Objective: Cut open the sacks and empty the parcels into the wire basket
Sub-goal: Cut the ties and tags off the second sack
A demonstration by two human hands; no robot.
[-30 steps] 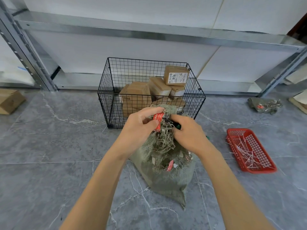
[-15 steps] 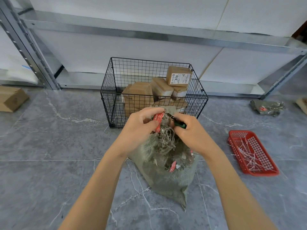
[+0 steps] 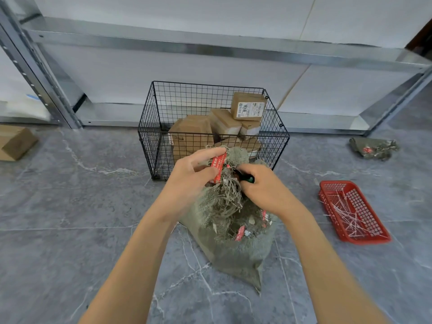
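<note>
A grey-green woven sack (image 3: 236, 249) with a frayed, bunched neck stands on the floor in front of the black wire basket (image 3: 149, 136). Several brown cardboard parcels (image 3: 248, 106) lie in the basket. My left hand (image 3: 189, 181) grips the sack's neck at a red tag (image 3: 217, 168). My right hand (image 3: 261, 185) holds a small cutter with a green handle (image 3: 247, 178) against the neck; its blade is hidden by the frayed strands.
A red plastic tray (image 3: 371, 237) with cut white ties lies on the floor at the right. A crumpled sack (image 3: 374, 148) lies at the far right. A cardboard box (image 3: 16, 142) sits at the left. Metal shelving (image 3: 210, 45) runs behind the basket.
Both hands stay at the sack's neck. The right hand has shifted slightly at the neck with the cutter; the view has drifted a little.
</note>
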